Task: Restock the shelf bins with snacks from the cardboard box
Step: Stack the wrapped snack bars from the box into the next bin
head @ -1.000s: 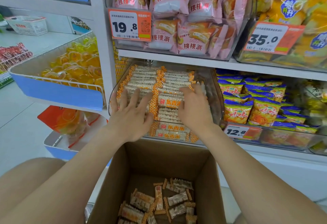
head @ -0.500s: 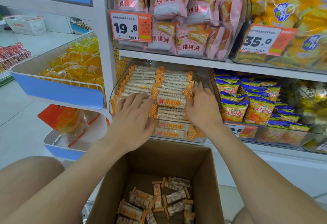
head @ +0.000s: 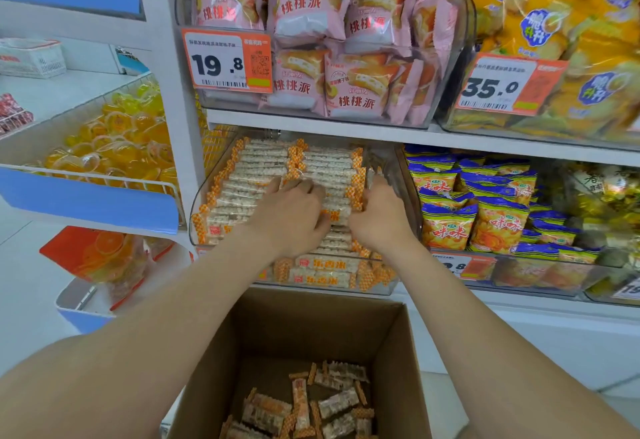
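A clear shelf bin on the middle shelf holds two rows of white snack bars with orange checked ends. My left hand lies on the bars at the middle of the bin, its fingers curled down at the left end of the right row. My right hand is at that row's right end, with its fingers curled down beside the bin wall. The row sits between both hands. Below them the open cardboard box has several loose bars on its bottom.
Pink pastry packs fill the bin above, behind a 19.8 price tag. Blue-and-yellow snack bags fill the bin to the right. A wire basket of yellow jelly cups juts out on the left.
My left hand slid right from the left row to the middle of the bin. My right hand moved to the right row's end, and its fingers curled down. The view came closer.
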The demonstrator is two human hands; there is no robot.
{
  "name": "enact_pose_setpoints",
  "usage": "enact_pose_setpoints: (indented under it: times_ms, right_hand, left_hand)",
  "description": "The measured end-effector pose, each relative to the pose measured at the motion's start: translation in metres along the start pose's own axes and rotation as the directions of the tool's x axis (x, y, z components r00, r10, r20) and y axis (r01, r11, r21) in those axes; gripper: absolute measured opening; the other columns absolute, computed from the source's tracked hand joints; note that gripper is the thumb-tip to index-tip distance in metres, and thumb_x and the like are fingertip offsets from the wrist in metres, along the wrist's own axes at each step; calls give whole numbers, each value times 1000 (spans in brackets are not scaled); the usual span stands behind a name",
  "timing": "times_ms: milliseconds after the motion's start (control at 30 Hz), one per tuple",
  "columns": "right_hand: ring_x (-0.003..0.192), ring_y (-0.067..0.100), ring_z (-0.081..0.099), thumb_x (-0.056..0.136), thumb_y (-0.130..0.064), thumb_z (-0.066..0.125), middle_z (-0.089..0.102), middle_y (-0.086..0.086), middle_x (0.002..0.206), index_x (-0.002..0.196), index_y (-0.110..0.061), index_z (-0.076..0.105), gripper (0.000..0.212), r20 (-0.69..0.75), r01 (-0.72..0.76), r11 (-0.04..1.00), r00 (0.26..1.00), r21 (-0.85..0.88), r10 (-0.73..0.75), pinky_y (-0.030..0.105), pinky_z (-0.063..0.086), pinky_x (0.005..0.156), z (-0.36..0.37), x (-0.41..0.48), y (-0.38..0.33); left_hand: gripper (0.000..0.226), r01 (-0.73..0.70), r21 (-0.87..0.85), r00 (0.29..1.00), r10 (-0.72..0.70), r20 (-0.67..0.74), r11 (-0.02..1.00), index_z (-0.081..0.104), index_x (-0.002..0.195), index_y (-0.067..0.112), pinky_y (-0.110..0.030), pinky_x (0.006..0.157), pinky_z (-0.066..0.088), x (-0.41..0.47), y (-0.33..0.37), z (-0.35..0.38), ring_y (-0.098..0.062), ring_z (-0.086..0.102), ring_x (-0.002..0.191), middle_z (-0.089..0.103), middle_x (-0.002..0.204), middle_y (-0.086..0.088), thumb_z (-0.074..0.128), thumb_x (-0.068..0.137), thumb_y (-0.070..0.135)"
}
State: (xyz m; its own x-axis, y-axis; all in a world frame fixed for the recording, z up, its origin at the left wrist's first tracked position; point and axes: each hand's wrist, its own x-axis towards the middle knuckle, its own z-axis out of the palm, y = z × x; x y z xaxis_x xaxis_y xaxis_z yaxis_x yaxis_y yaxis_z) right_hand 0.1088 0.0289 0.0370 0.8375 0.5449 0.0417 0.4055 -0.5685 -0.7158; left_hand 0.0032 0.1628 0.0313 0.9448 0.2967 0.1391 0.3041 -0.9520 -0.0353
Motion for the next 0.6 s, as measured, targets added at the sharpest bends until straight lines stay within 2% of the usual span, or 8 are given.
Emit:
enact_pose_setpoints:
  times_ms: [100,200,267,333,400,467,533,600]
  right_hand:
    - [98,23,66,88,-6,72,65,4,110,151,-8,37,73,-22,36,999,999,24,-36,29,47,75,6,6,5]
    - [100,31,67,85,-8,74,66,8,106,146,-13,39,70,-55,64,998,996,-9,-65,31,48,75,7,14,12]
    - [94,31,66,84,-9,73,65,10,99,145,-12,40,69,-52,63,998,997,-20,-64,30,44,71,3,17,14]
    - [81,20,63,87,-6,69,63,6,95,147,-8,39,67,21,75,997,997,-29,-74,31,40,60,1,15,12]
    - [88,21,64,87,-5,65,63,7,110,155,-8,30,77,113,80,997,991,-14,-78,28,45,59,1,15,6]
    - [111,28,64,78,-11,61,60,11,134,161,-13,22,92,132,85,996,987,19,-86,32,54,74,3,18,1]
    - [118,33,62,68,-17,54,56,15,142,162,-15,21,99,107,62,996,992,62,-69,45,59,89,7,25,-1]
    - [129,35,58,72,-16,52,49,17,152,164,-14,16,99,122,32,994,992,102,-44,44,57,94,10,30,-3]
  left_hand:
    - [48,-26,11,1000,26,-5,1000,51,140,14,-57,118,33,4,5,6,-34,50,135,57,142,-10,46,101,41]
    - [46,-42,27,998,43,-38,999,50,143,18,-54,112,38,6,3,8,-33,50,135,57,144,-6,49,104,41]
    - [46,-36,18,998,37,-54,999,49,146,19,-53,109,40,6,1,7,-33,49,136,56,146,-5,51,105,42]
    - [47,-29,19,998,30,-63,999,48,147,19,-53,109,40,5,2,8,-33,48,137,54,149,-4,52,106,42]
    - [48,-22,20,996,23,-81,1000,48,147,19,-54,109,40,3,4,9,-33,48,138,53,150,-4,53,105,41]
    - [48,-19,10,995,20,-94,1000,48,147,20,-54,109,40,4,4,10,-32,48,138,53,150,-3,54,104,41]
    - [48,-16,1,994,16,-106,1000,49,146,21,-54,110,39,4,4,11,-31,47,139,52,151,-3,54,104,43]
    - [49,-4,1,994,4,-109,1000,48,147,23,-56,114,35,4,4,11,-31,42,143,48,155,-3,53,104,46]
